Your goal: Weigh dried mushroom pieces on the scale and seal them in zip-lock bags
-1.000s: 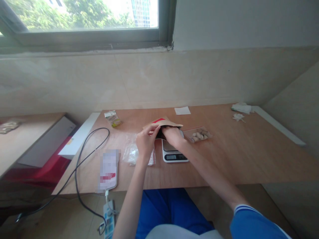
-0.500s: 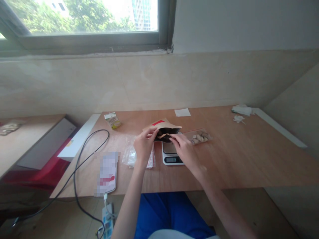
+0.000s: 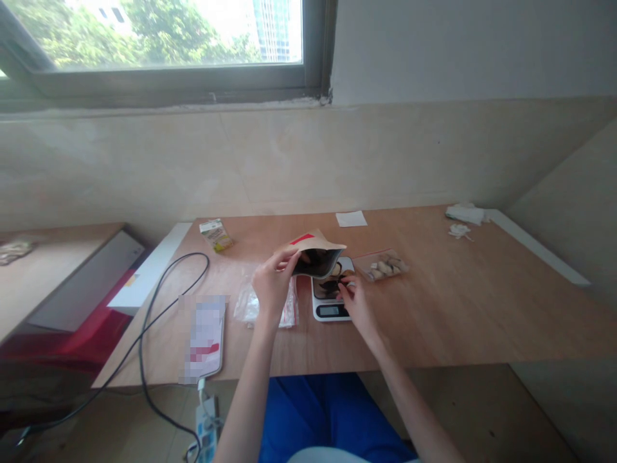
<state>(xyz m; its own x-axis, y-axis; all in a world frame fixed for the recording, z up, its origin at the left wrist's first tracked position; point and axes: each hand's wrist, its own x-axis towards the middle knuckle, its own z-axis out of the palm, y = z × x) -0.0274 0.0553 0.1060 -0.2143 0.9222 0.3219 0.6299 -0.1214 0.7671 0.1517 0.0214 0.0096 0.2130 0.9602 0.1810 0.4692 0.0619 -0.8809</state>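
Observation:
My left hand (image 3: 274,283) grips the left edge of a brown kraft paper pouch (image 3: 316,243) with a red patch, and its dark-lined mouth gapes toward me. Just right of the pouch, above a white digital kitchen scale (image 3: 318,314), is my right hand (image 3: 355,299). Its fingertips are pinched together at some dark, flat pieces (image 3: 330,286) on the scale's pan; whether they grip one is too small to tell. A clear zip bag with pale chunks (image 3: 389,265) lies to the right of the scale.
Clear plastic bags (image 3: 248,305) lie left of the scale. A phone (image 3: 207,337) with a charging plug, a looped black cable (image 3: 144,321) and a small box (image 3: 216,235) are on the left. White paper (image 3: 351,218) and crumpled tissue (image 3: 460,231) lie farther back.
My right hand has left the pouch's mouth and moved down to the scale. Dark pieces now show on the pan. My left hand keeps hold of the pouch.

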